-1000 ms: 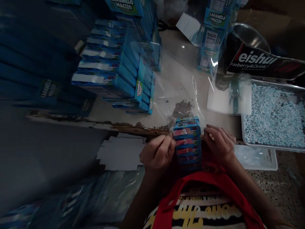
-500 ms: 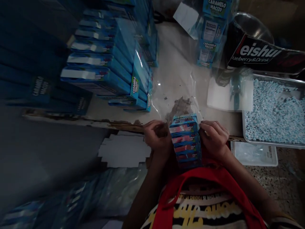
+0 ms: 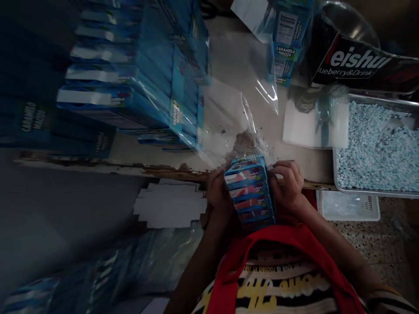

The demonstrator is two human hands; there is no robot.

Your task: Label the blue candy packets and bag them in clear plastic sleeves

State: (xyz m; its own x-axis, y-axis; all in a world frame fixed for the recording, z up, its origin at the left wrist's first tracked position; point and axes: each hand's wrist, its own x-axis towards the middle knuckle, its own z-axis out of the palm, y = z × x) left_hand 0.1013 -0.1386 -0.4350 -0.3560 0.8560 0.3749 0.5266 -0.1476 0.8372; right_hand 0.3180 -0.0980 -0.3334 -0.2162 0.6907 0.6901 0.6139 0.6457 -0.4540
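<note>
A stack of several blue candy boxes (image 3: 250,192) leans against my body at the table's front edge, their pinkish end panels facing up. Clear plastic film, seemingly a bag (image 3: 250,115), extends from the stack over the table, with bright glints along its folds. My left hand (image 3: 218,189) is closed at the stack's left side, its fingers curled in shadow at the film's edge. On the other side, my right hand (image 3: 288,183) pinches the film beside the top box. Just how much film lies inside each hand is hidden by the fingers.
Blue boxes (image 3: 98,98) are piled high at the left; more bagged boxes (image 3: 284,52) stand at the back. A metal tray (image 3: 337,174) of pale blue candies is at the right, near a black printed bag (image 3: 360,65). White cardboard (image 3: 170,205) lies below the worn table edge.
Both hands have come closer to the sides of the stack. The clear film has billowed upward and spread over the table. My view has shifted slightly, moving the surroundings up and left.
</note>
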